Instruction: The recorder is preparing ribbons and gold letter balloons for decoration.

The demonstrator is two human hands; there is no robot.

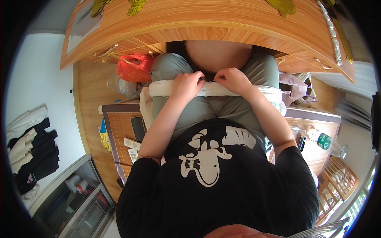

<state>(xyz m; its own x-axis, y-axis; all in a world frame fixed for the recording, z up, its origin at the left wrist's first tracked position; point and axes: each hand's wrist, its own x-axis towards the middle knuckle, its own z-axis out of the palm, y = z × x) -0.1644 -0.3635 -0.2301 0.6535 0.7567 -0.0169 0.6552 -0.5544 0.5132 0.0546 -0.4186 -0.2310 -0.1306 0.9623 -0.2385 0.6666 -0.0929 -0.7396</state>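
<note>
A long white bundle (214,91), which looks like gathered strands or folded strips, lies crosswise over my thighs. My left hand (186,86) rests on it left of the middle, fingers curled and pinched. By its fingertips is a small dark bit that I cannot make out. Close to the right, my right hand (233,80) is also closed in a pinch above the bundle. A thin dark line seems to run at its fingertips, too fine to name. The fingertips of the two hands are a short way apart.
Ahead stands a wooden desk (222,29) with gold foil-like pieces (282,7) and a row of white twisted pieces (331,33). A red plastic bag (135,68) hangs at the left drawers. Beside me are a phone (138,128) and a plastic bottle (323,141).
</note>
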